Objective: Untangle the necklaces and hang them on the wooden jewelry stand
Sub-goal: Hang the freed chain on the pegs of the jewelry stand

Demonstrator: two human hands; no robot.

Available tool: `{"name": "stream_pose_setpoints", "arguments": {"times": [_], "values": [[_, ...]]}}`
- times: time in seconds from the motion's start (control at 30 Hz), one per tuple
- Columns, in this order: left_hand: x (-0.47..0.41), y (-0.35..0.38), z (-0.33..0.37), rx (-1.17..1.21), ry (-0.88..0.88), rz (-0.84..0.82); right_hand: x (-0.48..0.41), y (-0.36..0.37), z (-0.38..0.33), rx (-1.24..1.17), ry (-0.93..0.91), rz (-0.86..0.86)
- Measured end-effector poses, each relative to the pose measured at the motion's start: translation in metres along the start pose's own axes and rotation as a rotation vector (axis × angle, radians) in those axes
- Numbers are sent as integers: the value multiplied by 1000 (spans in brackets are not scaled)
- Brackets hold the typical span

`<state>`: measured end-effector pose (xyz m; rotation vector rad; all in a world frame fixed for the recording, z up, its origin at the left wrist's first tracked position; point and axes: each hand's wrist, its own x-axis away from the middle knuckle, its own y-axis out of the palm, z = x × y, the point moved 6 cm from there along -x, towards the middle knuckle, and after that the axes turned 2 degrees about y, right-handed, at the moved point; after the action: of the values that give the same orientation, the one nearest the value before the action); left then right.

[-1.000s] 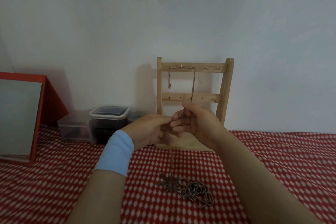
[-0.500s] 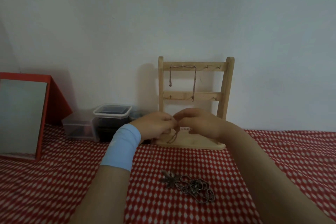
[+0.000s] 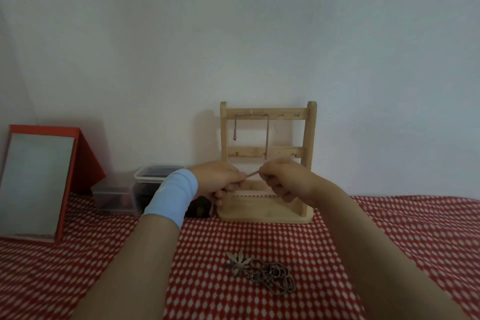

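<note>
Left grip (image 3: 218, 180) and right grip (image 3: 285, 180) pinch necklace (image 3: 253, 173) — taut between them.

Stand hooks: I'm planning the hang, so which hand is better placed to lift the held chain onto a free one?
Right, probably: the right hand pinches the chain below the free right-side hooks of the stand; the left hand pinches it farther left.

We look through one wide-angle camera at head height, facing forward and down across the bench (image 3: 389, 228) toward the white wall (image 3: 233, 34). The wooden jewelry stand (image 3: 309, 143) sits near, at centre. Our left forearm (image 3: 135, 254) and right forearm (image 3: 376, 254) enter from the bottom edge.
</note>
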<state>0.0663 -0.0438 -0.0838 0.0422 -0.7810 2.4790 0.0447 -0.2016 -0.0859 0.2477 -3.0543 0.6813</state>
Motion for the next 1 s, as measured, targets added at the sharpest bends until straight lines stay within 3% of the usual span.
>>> {"name": "stream_pose_setpoints", "arguments": {"times": [0.2,0.3,0.47,0.63,0.83,1.0], "values": [[1,-4,35,247,178,-4,18,-46,-28,-159,-128,238],[0,-13,60,202,247,144,30,-78,-44,-163,-188,452],[-5,-25,103,61,351,536,42,-110,-66,117,-278,713],[-11,-24,120,26,340,693,41,-128,-74,249,-272,906],[-7,-23,123,-32,269,827,32,-127,-69,340,-199,939],[-8,-10,120,-45,254,802,27,-123,-56,413,-111,885]]}}
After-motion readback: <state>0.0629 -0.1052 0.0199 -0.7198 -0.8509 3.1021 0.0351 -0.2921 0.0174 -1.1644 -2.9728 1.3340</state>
